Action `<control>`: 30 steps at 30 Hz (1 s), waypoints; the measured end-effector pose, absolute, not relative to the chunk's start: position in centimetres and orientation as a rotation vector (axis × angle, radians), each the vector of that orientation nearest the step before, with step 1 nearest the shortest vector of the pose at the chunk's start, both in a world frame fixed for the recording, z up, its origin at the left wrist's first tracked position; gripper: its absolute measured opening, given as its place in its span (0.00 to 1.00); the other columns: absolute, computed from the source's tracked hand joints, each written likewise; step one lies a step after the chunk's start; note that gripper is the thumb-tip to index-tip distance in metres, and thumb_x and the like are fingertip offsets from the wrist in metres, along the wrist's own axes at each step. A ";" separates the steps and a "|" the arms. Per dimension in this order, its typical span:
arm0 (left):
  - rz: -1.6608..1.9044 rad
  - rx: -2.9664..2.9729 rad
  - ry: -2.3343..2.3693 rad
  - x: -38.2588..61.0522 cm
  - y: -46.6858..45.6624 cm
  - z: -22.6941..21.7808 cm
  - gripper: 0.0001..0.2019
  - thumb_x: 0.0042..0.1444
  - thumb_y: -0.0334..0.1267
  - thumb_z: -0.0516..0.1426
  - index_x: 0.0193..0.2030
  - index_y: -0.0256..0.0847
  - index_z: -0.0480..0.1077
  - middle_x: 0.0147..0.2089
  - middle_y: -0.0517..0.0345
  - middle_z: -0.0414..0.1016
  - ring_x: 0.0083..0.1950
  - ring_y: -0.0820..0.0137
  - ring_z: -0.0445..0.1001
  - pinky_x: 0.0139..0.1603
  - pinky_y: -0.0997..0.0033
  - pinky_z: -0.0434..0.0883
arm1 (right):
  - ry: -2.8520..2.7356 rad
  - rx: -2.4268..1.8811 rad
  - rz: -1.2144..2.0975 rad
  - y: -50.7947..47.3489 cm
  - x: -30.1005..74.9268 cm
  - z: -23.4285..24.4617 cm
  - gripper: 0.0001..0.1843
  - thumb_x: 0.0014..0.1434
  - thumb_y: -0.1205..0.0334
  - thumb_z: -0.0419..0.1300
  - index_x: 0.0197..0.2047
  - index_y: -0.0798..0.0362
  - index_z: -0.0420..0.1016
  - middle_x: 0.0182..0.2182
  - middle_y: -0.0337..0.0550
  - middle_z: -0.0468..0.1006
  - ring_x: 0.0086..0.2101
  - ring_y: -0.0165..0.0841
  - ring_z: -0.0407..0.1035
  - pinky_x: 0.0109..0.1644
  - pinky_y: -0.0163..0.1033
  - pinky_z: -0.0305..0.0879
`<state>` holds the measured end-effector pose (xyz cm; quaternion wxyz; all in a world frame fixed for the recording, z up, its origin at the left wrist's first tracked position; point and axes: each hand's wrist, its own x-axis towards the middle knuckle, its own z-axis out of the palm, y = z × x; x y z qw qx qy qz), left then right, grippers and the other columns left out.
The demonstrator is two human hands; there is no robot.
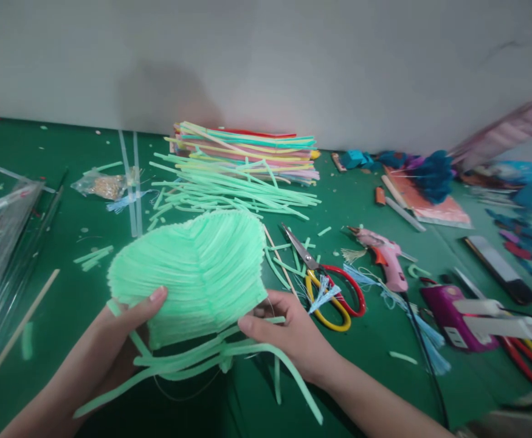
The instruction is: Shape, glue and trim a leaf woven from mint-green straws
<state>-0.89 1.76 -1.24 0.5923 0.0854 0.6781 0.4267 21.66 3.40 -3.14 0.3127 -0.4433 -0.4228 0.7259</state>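
A large leaf-like panel [193, 274] of mint-green pipe cleaners, ribbed along a middle seam, is held up between both hands. My left hand [131, 325] grips its lower left side, thumb across the front and fingers hidden behind. At the lower right corner, my right hand [288, 331] pinches the panel's edge between thumb and fingers. Loose green pipe-cleaner ends [183, 362] hang from the panel's lower edge, some curving down past the right hand. A thin thread or wire loops below. Red-and-yellow-handled scissors [329, 286] lie partly open just right of the panel.
Behind the panel lie green pipe cleaners [233, 185] and a multicoloured bundle [247, 143]. A pink glue gun [386, 258] with a cord, a purple box [452, 316] and blue tassels lie at right. Clear glue sticks [131, 182], a bead bag [104, 184] and a wooden stick [24, 325] are at left.
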 end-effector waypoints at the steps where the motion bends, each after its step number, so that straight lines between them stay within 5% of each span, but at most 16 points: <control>1: 0.981 0.196 1.592 -0.9 1.8 -1.3 0.35 0.26 0.32 0.74 0.49 0.42 0.76 0.20 0.66 0.78 0.20 0.60 0.78 0.17 0.64 0.77 | -1.146 -1.209 1.890 3.4 21.6 -3.1 0.12 0.48 0.54 0.73 0.31 0.53 0.80 0.25 0.36 0.73 0.29 0.29 0.66 0.36 0.35 0.64; 8: 0.959 0.184 1.504 -0.6 1.8 -1.0 0.34 0.30 0.32 0.74 0.51 0.41 0.75 0.28 0.58 0.83 0.25 0.56 0.82 0.22 0.61 0.80 | -1.042 -1.276 1.920 3.2 21.2 -2.9 0.17 0.50 0.49 0.71 0.29 0.55 0.77 0.23 0.35 0.70 0.25 0.26 0.61 0.32 0.34 0.60; 19: 0.944 0.151 1.467 -0.4 1.9 -0.9 0.34 0.30 0.29 0.73 0.50 0.39 0.76 0.28 0.57 0.83 0.24 0.56 0.82 0.21 0.63 0.80 | -1.042 -1.135 1.913 3.4 21.3 -3.0 0.12 0.51 0.56 0.72 0.34 0.54 0.78 0.24 0.34 0.68 0.27 0.26 0.59 0.34 0.33 0.59; 30: 1.037 0.144 1.464 -0.3 1.9 -1.1 0.34 0.26 0.30 0.74 0.47 0.42 0.76 0.29 0.61 0.83 0.30 0.57 0.83 0.25 0.65 0.81 | -1.068 -1.183 1.902 3.3 21.4 -3.2 0.14 0.54 0.52 0.69 0.35 0.55 0.77 0.25 0.36 0.72 0.29 0.29 0.69 0.34 0.34 0.64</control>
